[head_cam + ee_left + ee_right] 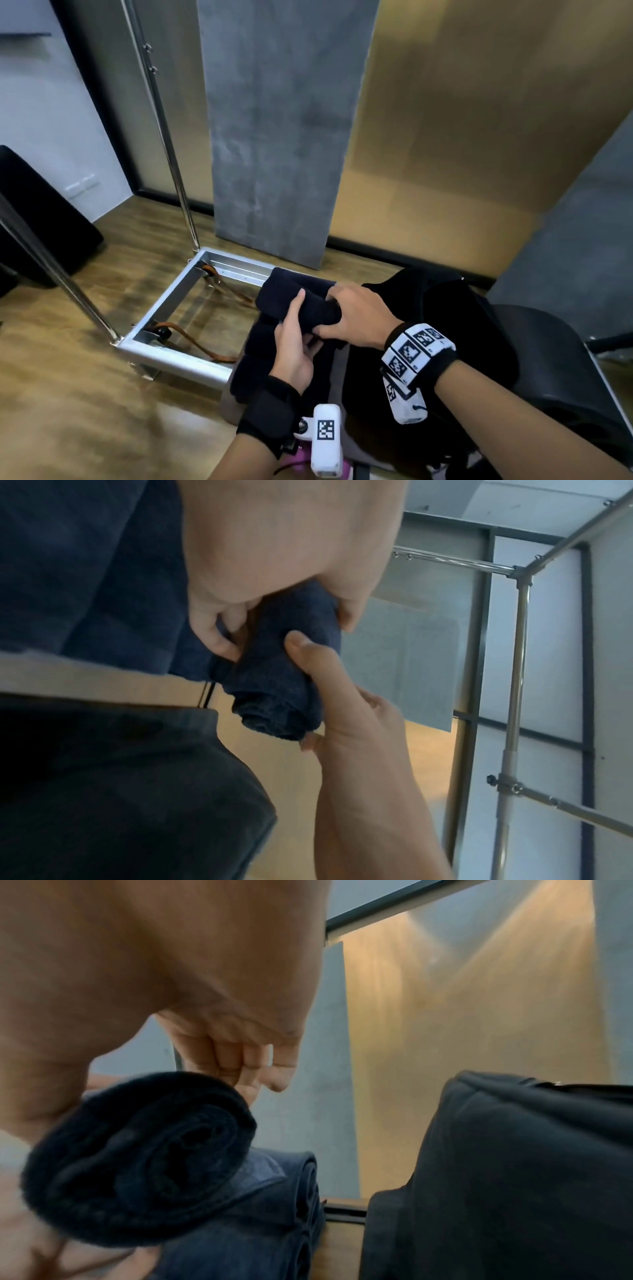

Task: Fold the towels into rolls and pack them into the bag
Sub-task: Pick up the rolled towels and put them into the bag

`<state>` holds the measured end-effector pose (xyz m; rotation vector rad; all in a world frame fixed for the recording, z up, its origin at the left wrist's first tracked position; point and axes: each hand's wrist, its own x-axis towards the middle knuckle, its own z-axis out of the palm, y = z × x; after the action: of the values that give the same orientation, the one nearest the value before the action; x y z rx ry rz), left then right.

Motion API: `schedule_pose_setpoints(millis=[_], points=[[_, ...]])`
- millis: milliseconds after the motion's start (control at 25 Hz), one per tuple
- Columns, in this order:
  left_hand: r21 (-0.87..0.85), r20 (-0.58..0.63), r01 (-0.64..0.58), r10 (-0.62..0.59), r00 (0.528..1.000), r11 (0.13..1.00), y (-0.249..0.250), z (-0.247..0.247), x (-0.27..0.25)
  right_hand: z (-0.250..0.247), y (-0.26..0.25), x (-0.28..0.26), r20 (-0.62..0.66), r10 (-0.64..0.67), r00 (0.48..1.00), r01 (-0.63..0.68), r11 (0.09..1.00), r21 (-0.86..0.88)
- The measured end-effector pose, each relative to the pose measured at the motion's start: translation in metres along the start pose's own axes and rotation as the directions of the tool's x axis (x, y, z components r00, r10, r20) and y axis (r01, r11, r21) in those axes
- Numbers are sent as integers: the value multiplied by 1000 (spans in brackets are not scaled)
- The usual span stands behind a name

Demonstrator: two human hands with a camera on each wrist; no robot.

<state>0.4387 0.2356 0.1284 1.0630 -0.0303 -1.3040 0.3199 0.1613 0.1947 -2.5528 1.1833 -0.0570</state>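
Both hands hold a dark navy rolled towel (308, 305) in the air. My left hand (295, 323) supports it from below with the thumb (304, 650) pressed on its side. My right hand (334, 315) grips the roll's other end from above, fingers curled round it. The roll's spiral end (137, 1158) faces the right wrist camera. Below it lie other navy rolled towels (260, 363) (274, 1202), side by side. The black bag (445, 325) (514, 1177) stands just right of the hands; its opening is not visible.
A grey towel (281, 137) hangs from a metal drying rack whose frame base (178, 298) sits on the wooden floor to the left. A black chair (565, 377) stands at the right, a dark object (41, 212) at the far left.
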Motion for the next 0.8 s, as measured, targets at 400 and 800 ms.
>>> schedule_pose_setpoints(millis=[400, 800], points=[[36, 450, -35, 15, 893, 999, -20, 119, -36, -105, 90, -96, 257, 92, 962, -240, 732, 638], [594, 722, -568, -67, 689, 569, -50, 156, -33, -94, 172, -146, 134, 340, 931, -314, 557, 769]])
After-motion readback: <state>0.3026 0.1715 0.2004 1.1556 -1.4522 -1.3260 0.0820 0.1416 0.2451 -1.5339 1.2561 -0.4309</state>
